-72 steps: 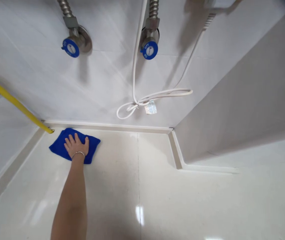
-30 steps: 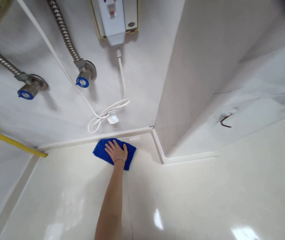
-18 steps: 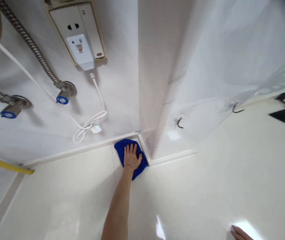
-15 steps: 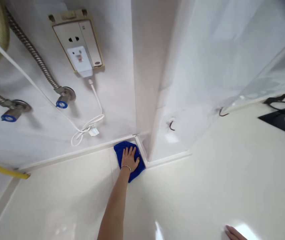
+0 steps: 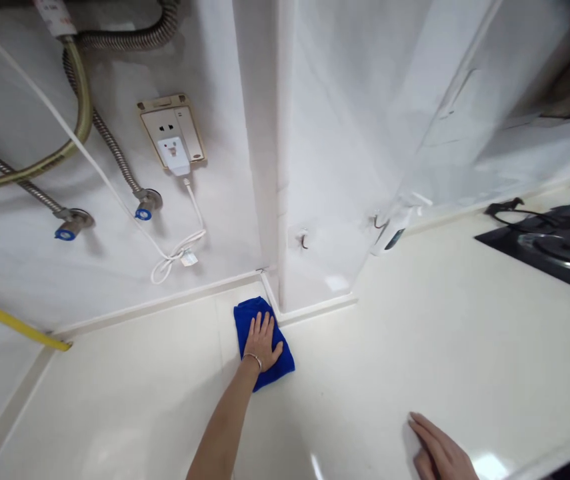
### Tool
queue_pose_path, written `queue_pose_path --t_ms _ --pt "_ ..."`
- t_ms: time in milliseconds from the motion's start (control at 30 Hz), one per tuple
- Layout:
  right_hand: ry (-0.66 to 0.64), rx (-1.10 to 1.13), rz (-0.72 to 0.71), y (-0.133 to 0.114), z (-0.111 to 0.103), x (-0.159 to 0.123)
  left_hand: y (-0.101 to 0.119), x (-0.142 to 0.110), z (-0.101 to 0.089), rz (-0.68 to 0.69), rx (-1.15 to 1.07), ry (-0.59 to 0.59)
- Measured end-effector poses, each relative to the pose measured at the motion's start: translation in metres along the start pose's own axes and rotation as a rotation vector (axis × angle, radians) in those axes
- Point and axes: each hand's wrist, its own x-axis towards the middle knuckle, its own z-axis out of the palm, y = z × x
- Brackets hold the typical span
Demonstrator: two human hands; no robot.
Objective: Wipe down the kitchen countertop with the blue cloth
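Note:
A blue cleaning cloth (image 5: 279, 363) lies on the white countertop (image 5: 345, 393) just in front of the pillar's corner. My left hand (image 5: 263, 343) presses flat on it, palm down with fingers spread, and a thin bracelet circles the wrist. At the lower right, my right hand (image 5: 439, 450) rests on the countertop with its fingers stretched out and nothing in them. Part of that hand is cut off by the bottom edge of the picture.
A white pillar (image 5: 325, 167) with hooks juts out ahead. On the wall are a socket (image 5: 173, 137), shut-off valves (image 5: 68, 231) and a bundled white cord (image 5: 179, 252). A yellow pipe (image 5: 17, 327) stands left. Right are a white spray bottle (image 5: 395, 227) and a black cooktop (image 5: 519, 257).
My left hand has slid the cloth rightward along the back edge, into the corner, then back toward me. My right hand has come into view. The view has turned right.

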Motion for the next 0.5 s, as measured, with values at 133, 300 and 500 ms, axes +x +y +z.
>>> queue_pose_path --t_ms 133,300,500 --pt "-0.003 0.028 0.055 -0.007 0.002 0.0 0.027 -0.03 0.004 -0.013 0.022 0.013" --pt "0.029 0.036 0.082 -0.01 0.004 0.003 0.079 -0.059 0.022 -0.136 -0.025 0.09" --pt "0.035 0.052 0.101 -0.011 0.004 0.005 0.165 -0.073 0.04 -0.345 -0.094 0.083"
